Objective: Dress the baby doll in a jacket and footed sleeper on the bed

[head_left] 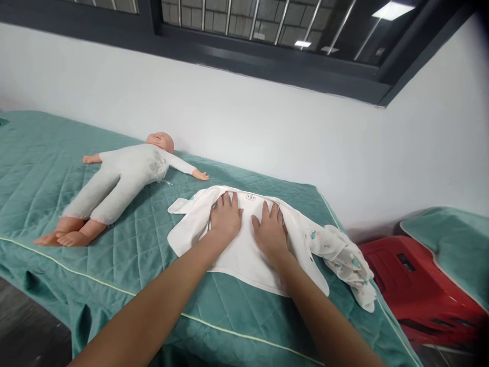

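A small white garment (244,250) lies opened out on a green quilted cover, its inner side up and a small printed label near its top edge. My left hand (226,216) rests on it left of the middle, fingers spread. On the right half, my right hand (270,229) lies with its fingers apart, some fingertips hidden by the fold of cloth. A patterned sleeve (346,260) stretches out crumpled to the right. To the left, a baby doll (126,171) in a white suit lies on its back with its arms spread.
The green quilted cover (148,265) spreads under everything and hangs over the front edge. Behind it stands a white wall (267,132) below a dark-framed, barred window. At the right is a red plastic object (412,285) beside another green cloth (454,239).
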Action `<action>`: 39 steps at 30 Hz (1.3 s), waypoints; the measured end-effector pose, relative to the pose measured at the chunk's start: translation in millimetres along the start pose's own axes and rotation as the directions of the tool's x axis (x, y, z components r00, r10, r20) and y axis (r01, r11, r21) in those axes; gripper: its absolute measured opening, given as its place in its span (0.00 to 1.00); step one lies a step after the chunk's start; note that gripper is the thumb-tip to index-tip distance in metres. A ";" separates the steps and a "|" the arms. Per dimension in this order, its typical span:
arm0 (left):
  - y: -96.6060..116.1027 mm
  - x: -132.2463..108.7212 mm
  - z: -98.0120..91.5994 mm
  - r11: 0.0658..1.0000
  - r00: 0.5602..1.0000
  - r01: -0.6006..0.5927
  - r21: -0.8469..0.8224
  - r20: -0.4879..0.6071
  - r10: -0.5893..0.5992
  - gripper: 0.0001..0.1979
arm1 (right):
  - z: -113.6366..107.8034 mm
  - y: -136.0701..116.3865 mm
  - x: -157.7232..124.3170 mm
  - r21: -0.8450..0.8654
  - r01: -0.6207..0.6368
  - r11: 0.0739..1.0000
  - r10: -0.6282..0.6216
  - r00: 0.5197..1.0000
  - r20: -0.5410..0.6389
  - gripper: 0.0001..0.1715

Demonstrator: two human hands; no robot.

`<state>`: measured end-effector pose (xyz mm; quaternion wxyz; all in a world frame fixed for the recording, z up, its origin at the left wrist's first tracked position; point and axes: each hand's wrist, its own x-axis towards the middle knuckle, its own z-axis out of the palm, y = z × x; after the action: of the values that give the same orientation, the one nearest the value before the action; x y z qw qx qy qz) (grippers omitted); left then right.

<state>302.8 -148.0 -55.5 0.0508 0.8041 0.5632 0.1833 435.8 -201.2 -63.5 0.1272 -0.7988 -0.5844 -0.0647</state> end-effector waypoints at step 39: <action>6.9 17.5 39.7 0.997 0.996 0.073 -0.006 0.043 -0.073 0.32 | 18.1 19.2 37.1 0.046 -0.046 0.998 0.034 0.975 0.219 0.42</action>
<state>328.1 -129.4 -86.2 0.0727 0.7866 0.5902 0.1665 464.7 -167.6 -73.9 0.0838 -0.8092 -0.5801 0.0405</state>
